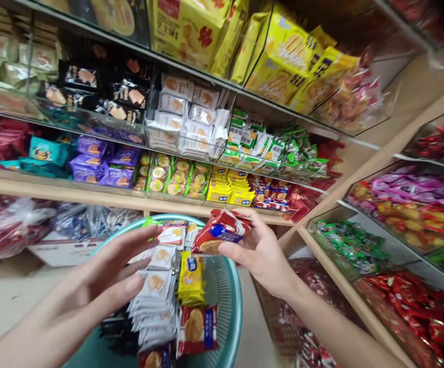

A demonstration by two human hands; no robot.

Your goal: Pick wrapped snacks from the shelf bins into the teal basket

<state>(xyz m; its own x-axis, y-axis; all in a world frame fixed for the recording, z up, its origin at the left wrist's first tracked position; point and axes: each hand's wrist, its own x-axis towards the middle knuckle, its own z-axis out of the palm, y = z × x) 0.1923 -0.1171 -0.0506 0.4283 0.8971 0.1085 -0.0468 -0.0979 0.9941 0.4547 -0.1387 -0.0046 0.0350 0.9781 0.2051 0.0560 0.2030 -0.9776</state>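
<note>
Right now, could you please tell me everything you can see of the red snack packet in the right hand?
The red snack packet is a small glossy wrapper, seemingly plastic film, with a blue-and-white label and a pictured biscuit at its lower end. It lies tilted, pinched by the right hand above the teal basket. The print is too blurred to read.

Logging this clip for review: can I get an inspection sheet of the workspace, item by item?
Surface: teal basket, held low before the shelves.
Job's things: red snack pack; white packs, yellow pack and a red biscuit pack lie in the basket.
Clutter: nothing seen beyond stock.
Grippers: right hand grips the red snack pack; left hand open, fingers spread over the white packs.
Cables: nothing seen.
Surroundings: shop shelves full of packaged snacks; bagged sweets in bins at right.
</note>
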